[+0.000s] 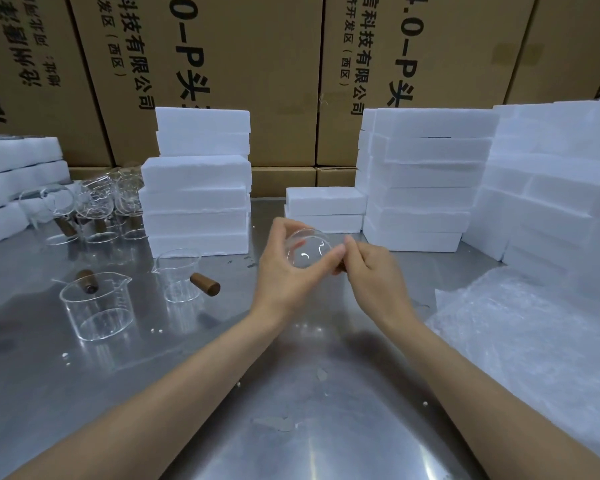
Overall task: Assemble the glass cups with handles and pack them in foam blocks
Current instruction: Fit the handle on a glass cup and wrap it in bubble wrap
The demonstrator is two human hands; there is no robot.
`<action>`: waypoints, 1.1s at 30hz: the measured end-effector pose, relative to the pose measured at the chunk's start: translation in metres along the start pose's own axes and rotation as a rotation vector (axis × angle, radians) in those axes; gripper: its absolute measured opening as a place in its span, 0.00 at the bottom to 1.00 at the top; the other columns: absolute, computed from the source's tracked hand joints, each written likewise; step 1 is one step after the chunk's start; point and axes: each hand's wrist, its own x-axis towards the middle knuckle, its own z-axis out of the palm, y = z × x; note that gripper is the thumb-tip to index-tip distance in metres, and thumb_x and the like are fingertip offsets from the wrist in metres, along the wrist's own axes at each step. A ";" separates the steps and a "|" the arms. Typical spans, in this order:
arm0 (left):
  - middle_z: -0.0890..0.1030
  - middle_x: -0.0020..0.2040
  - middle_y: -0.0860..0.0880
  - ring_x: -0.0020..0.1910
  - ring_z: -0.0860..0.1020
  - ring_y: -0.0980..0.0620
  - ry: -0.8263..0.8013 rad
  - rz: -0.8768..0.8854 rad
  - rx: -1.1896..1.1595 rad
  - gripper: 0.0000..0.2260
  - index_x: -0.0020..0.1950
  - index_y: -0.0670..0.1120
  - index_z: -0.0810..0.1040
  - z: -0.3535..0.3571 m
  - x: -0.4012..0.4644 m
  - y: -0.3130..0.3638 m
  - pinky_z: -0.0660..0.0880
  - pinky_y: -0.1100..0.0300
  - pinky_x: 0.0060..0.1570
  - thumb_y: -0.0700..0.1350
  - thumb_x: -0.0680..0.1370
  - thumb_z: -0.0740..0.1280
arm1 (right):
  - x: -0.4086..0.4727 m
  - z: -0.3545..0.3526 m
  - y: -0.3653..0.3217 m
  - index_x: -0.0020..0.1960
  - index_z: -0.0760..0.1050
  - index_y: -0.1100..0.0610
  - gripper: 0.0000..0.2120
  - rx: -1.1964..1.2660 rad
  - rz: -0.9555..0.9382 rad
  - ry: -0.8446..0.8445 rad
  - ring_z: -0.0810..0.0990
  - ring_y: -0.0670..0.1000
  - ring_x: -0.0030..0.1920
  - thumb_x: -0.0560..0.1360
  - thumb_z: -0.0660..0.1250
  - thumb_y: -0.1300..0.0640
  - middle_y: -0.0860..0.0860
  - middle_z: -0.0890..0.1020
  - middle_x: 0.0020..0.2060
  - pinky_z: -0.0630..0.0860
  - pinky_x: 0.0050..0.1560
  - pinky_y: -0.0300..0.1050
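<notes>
While left hand [284,268] cradles glass cup [307,249], base toward camera, right hand [371,271] pinches what seems its handle [340,270], pointing right.

Behind the table we face a wall of brown cardboard cartons [250,64] printed in black, the text running sideways. On two of them we read "0-P头" in large characters, and beside it a smaller line, "科技有限公司", with "开发区(西区)" in finer print alongside. The carton at far left [21,57] carries upside-down characters we cannot read with certainty. The graduation marks on the glass cups [177,275] are too faint for us to read.
</notes>
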 end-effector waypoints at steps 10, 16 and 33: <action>0.85 0.46 0.52 0.48 0.82 0.58 0.006 -0.282 -0.178 0.11 0.46 0.48 0.83 -0.012 0.017 0.006 0.76 0.59 0.51 0.55 0.75 0.69 | -0.002 -0.004 -0.003 0.23 0.68 0.50 0.28 0.067 0.071 -0.010 0.70 0.38 0.22 0.82 0.53 0.54 0.38 0.72 0.17 0.62 0.25 0.31; 0.81 0.60 0.52 0.63 0.77 0.53 -0.346 -0.386 -0.364 0.14 0.59 0.46 0.80 -0.033 0.028 0.007 0.71 0.55 0.66 0.48 0.76 0.65 | 0.001 -0.012 -0.006 0.17 0.70 0.49 0.33 0.124 0.218 -0.015 0.61 0.44 0.21 0.80 0.53 0.54 0.42 0.72 0.17 0.58 0.27 0.39; 0.76 0.64 0.57 0.62 0.76 0.59 -0.546 -0.232 -0.040 0.32 0.64 0.55 0.72 -0.038 0.024 0.001 0.74 0.64 0.59 0.47 0.62 0.78 | 0.001 -0.011 -0.003 0.23 0.73 0.52 0.27 0.078 0.305 -0.029 0.62 0.46 0.23 0.80 0.53 0.53 0.42 0.70 0.15 0.60 0.27 0.41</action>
